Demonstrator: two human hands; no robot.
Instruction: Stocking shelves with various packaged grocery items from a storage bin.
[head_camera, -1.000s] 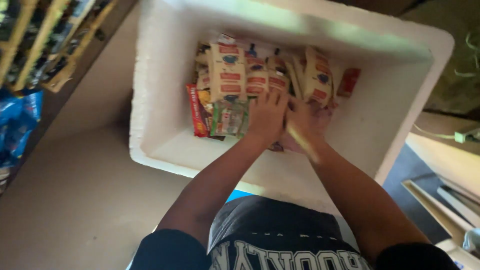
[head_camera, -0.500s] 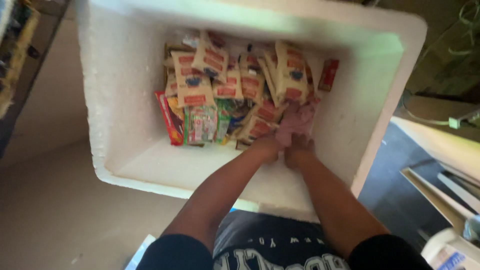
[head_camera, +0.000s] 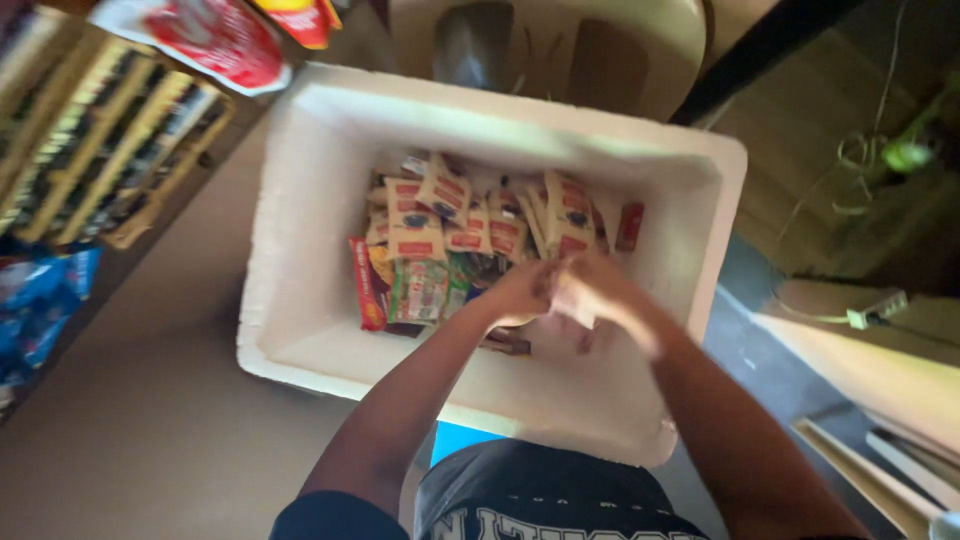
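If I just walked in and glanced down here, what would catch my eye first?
Most likely the big white foam box in the middle of the view, with a heap of small cream-and-red packets inside. Just above the heap, the left hand and right hand meet, blurred, so what they hold is unclear.

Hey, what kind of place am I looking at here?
Probably a small shop or its stockroom. A white foam box holds many small snack packets, a wooden rack of goods stands to the left, and red packets hang above. Both hands meet inside the box.
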